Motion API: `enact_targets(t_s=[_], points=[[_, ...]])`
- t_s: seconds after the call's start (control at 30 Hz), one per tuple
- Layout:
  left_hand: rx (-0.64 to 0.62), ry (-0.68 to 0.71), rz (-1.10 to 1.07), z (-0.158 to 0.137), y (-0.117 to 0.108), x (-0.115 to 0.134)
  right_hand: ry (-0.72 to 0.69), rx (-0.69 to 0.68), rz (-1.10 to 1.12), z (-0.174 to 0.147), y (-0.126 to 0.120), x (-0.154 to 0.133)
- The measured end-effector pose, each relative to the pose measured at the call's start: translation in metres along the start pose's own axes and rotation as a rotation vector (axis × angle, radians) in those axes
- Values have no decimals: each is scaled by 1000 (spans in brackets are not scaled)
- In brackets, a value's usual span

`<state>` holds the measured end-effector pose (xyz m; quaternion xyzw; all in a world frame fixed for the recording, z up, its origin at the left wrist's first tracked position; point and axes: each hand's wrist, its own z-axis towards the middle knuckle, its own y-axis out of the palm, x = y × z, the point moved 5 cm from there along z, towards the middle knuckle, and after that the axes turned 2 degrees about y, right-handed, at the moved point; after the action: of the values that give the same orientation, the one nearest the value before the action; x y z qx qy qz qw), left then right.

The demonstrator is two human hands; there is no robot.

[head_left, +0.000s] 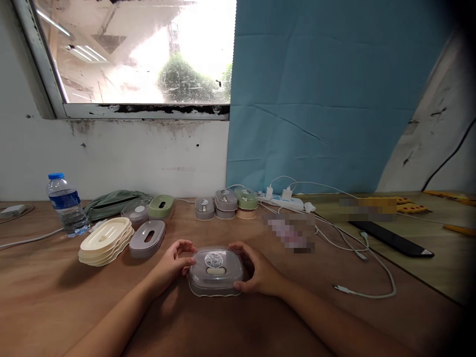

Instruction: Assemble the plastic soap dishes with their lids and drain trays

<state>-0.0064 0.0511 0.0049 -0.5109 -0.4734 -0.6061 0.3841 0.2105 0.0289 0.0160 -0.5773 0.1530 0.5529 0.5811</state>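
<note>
A grey oval-cornered plastic box with a see-through lid sits on the table right in front of me. On its lid are a round printed sticker and a small cream-coloured oval piece in a slot. My left hand holds the box's left side, its thumb on the lid's edge and its fingers curled. Around the right side wraps my right hand, thumb at the near corner and fingertips at the far one. The undersides of both grips are partly hidden.
Left of the box lie a stack of cream lids and a grey slotted cover. Behind stand a green cover, several small lidded boxes and a water bottle. White cables and a black phone lie rightward.
</note>
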Motion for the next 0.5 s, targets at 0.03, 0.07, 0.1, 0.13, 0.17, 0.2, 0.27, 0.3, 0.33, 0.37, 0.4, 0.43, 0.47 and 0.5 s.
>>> enact_targets(t_s=[0.03, 0.07, 0.1, 0.13, 0.17, 0.2, 0.27, 0.3, 0.33, 0.37, 0.4, 0.43, 0.47, 0.5], points=[[-4, 4, 6, 0, 0, 0, 5, -3, -3, 0, 0, 0], [-10, 10, 13, 0, 0, 0, 10, -6, -6, 0, 0, 0], [-16, 19, 18, 1, -1, -1, 14, -7, -10, 0, -1, 0], [-21, 28, 22, 1, -1, -1, 16, -6, -14, 0, -1, -1], [-26, 37, 23, 1, -1, -1, 18, -3, -19, 0, -1, -1], [-29, 44, 24, 2, -2, -2, 17, -1, -23, -1, -1, -1], [-34, 47, 22, 2, -2, -3, 13, 1, -30, -1, -2, -2], [-36, 47, 21, 3, -2, -3, 10, -1, -33, -1, -2, -3], [-37, 47, 23, 3, -2, -4, 9, -3, -37, -1, -2, -3], [-38, 48, 27, 3, -2, -4, 9, -4, -40, -1, -2, -2], [-38, 49, 36, 4, -1, -3, 9, -6, -45, -1, -2, -2], [-38, 49, 49, 4, -1, -3, 11, -10, -52, -1, -2, -1], [-39, 49, 67, 4, -1, -2, 12, -15, -63, -1, -2, -1], [-43, 51, 89, 3, -1, -2, 13, -21, -80, -2, -1, 0]])
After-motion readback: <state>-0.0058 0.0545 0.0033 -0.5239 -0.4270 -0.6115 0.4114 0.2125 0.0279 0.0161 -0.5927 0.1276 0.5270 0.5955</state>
